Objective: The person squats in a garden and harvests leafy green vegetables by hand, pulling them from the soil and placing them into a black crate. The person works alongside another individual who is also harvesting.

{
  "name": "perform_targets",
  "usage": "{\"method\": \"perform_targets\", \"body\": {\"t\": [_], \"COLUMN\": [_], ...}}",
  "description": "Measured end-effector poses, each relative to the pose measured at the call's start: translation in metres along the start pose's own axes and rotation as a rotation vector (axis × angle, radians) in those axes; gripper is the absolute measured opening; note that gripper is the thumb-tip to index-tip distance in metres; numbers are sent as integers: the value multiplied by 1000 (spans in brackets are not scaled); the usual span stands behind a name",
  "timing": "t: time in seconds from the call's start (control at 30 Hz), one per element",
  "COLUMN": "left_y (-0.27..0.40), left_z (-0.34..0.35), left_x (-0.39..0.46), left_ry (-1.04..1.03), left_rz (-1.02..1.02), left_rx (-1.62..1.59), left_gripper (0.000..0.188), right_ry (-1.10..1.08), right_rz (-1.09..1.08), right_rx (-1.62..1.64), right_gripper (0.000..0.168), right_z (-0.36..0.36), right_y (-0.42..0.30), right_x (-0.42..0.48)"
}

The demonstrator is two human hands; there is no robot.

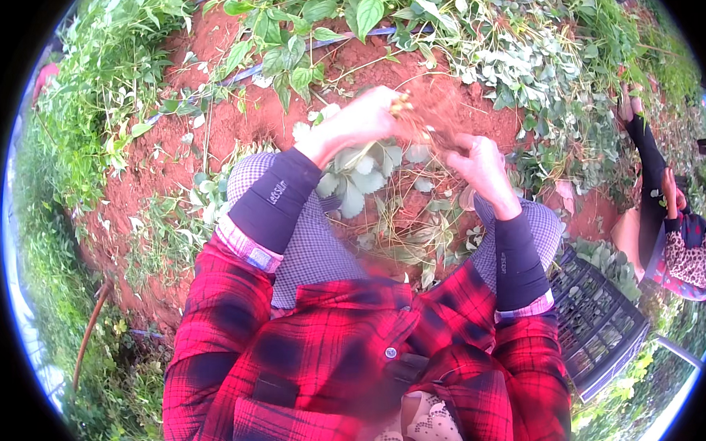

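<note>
Leafy seedlings (357,171) with pale green, toothed leaves hang below my left hand (373,118), which is closed around their stems. Their reddish-brown roots (433,104) spread out to the right of that hand and are blurred. At the lower end of the roots is my right hand (478,161), its thumb and fingers bent together near a dark, blurred piece; I cannot tell whether it grips this or root strands. Both hands are above the ground between my knees, where dry stems and leaves (414,218) lie on red soil.
A dark plastic crate (602,328) with leafy plants stands beside my right knee. Cut plants (522,69) are heaped at the upper right. Another person (689,246) sits at the far right. Green weeds (86,107) grow on the left, near a curved brown stick (91,329).
</note>
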State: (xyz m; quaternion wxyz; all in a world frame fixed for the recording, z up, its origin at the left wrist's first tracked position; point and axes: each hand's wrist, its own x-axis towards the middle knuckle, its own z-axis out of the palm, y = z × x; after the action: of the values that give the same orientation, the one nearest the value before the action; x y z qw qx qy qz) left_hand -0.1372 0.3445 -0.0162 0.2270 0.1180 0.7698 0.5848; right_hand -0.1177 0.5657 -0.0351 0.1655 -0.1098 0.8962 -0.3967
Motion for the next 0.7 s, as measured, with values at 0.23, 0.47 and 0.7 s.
{"method": "perform_targets", "body": {"t": [0.23,0.47,0.7], "left_y": [1,11,13], "left_z": [-21,-1,12], "left_x": [6,10,16], "left_ry": [165,40,91], "left_rz": [-343,-451,-340], "left_rx": [-601,-675,-563], "left_gripper": [22,24,23], "right_ry": [270,167,148], "right_rz": [-205,-167,-4], "right_rx": [-151,543,507], "right_gripper": [45,33,18], "right_z": [-16,0,-14], "right_y": [14,-7,2], "right_x": [10,18,19]}}
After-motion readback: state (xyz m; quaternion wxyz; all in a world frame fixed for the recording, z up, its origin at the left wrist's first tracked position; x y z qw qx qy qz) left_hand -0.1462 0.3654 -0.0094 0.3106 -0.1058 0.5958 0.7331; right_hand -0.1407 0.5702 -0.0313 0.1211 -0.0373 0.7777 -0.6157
